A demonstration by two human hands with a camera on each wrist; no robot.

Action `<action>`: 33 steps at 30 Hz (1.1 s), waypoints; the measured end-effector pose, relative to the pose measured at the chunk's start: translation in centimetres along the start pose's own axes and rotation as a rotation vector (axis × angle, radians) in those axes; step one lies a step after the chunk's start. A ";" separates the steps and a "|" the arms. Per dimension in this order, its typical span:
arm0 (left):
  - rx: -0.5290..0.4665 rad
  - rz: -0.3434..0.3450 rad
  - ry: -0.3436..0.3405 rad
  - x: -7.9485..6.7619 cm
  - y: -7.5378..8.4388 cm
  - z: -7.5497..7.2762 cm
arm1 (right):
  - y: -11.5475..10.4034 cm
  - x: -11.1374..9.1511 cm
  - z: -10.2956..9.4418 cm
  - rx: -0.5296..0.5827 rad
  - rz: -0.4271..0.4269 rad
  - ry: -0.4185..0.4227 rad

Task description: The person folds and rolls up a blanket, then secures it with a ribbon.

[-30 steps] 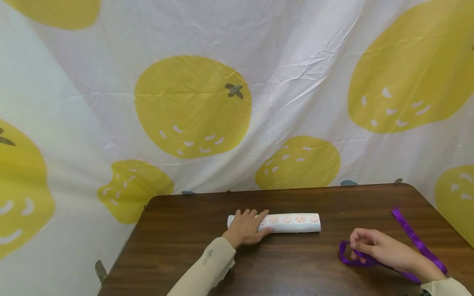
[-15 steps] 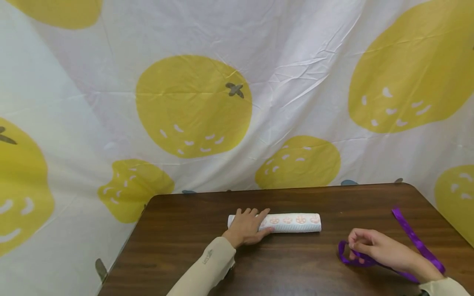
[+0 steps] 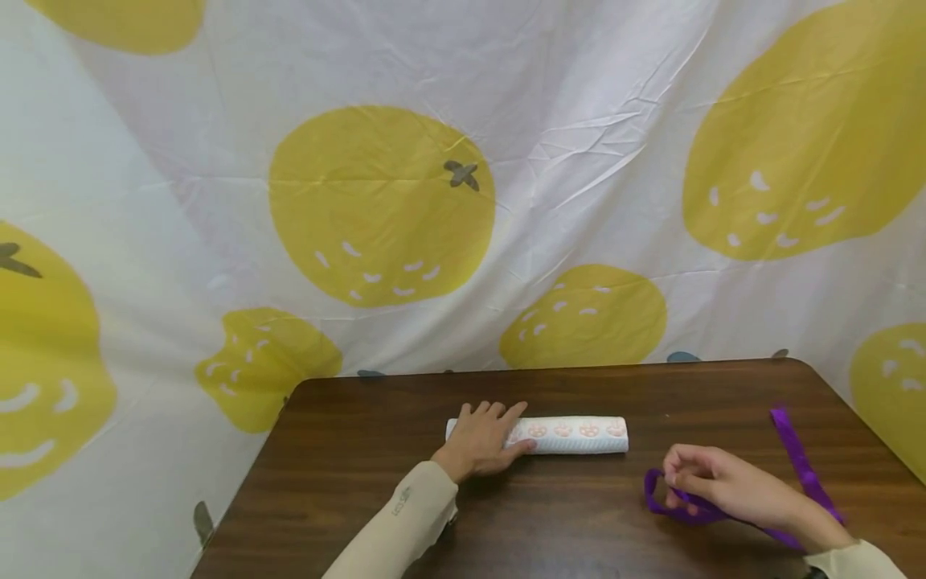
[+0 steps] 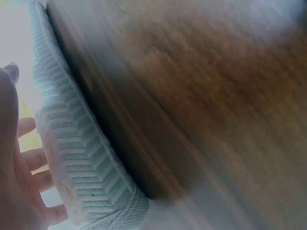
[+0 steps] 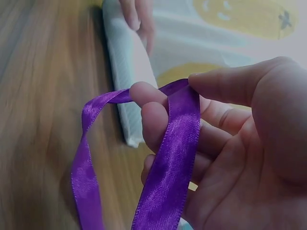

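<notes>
A rolled white cloth [image 3: 571, 435] with a pinkish pattern and ribbed texture lies lengthwise across the table. My left hand [image 3: 481, 441] rests on its left end, fingers spread and fairly straight; the left wrist view shows the fingers along the ribbed roll [image 4: 86, 158]. To the right, my right hand [image 3: 731, 482] pinches a purple satin ribbon [image 5: 168, 167] between thumb and fingers. A loop of the ribbon [image 3: 654, 494] hangs left of the fingers, and its other part trails beneath the wrist toward the table's right side.
The dark wood table [image 3: 579, 523] has rounded far corners. Behind it hangs a white curtain [image 3: 579, 96] with large yellow fruit shapes, close to the far edge. The ribbon's loose tail [image 3: 796, 454] lies near the table's right edge.
My right hand has shifted slightly left with the ribbon, and the trailing tail has drawn a little with it. My left hand and the rolled cloth stay nearly where they were.
</notes>
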State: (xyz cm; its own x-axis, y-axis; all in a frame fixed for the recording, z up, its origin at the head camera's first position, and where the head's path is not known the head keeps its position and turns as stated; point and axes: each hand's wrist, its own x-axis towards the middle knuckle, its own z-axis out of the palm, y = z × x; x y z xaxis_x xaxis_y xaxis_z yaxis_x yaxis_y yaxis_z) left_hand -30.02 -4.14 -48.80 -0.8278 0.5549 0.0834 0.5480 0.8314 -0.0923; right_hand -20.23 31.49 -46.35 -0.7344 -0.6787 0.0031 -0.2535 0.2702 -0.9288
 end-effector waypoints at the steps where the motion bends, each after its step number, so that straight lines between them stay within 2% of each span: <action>1: 0.002 0.001 0.008 -0.1 0.0 -0.1 | -0.2 0.1 0.1 0.004 -0.007 -0.005; 7: 0.003 0.018 0.066 -0.5 0.0 -0.3 | -1.3 1.2 0.9 0.042 -0.052 -0.038; 11: -0.045 0.049 0.141 -1.2 0.8 -1.2 | -2.0 1.9 1.6 0.044 -0.105 -0.049; 14: -0.139 0.101 0.203 -2.0 1.8 -2.1 | -2.4 2.6 2.1 0.048 -0.129 -0.059; 18: -0.376 0.206 0.219 -3.2 3.5 -3.0 | -2.9 3.4 2.9 0.077 -0.140 -0.077; 20: -0.534 0.258 0.188 -3.7 4.3 -3.4 | -3.2 3.8 3.3 0.099 -0.148 -0.085; 22: -0.704 0.283 0.122 -4.2 5.1 -3.6 | -3.5 4.1 3.7 0.128 -0.171 -0.098; 25: -0.949 0.283 -0.011 -4.8 6.2 -3.7 | -3.8 4.7 4.4 0.152 -0.213 -0.113; 27: -1.068 0.269 -0.095 -5.0 6.8 -3.5 | -4.0 5.1 4.8 0.164 -0.255 -0.129; 30: -1.152 0.243 -0.173 -5.3 7.4 -3.3 | -4.2 5.5 5.2 0.166 -0.299 -0.149; 33: -1.223 0.203 -0.214 -5.6 7.5 -3.0 | -4.3 5.5 5.5 0.182 -0.286 -0.168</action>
State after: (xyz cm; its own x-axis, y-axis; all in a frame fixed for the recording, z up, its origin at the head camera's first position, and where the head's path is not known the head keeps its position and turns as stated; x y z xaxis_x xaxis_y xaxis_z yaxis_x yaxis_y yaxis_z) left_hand -20.90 -0.97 -46.94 -0.6555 0.7552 0.0027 0.3258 0.2795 0.9032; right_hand -19.71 22.89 -44.33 -0.5331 -0.8157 0.2247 -0.3064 -0.0614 -0.9499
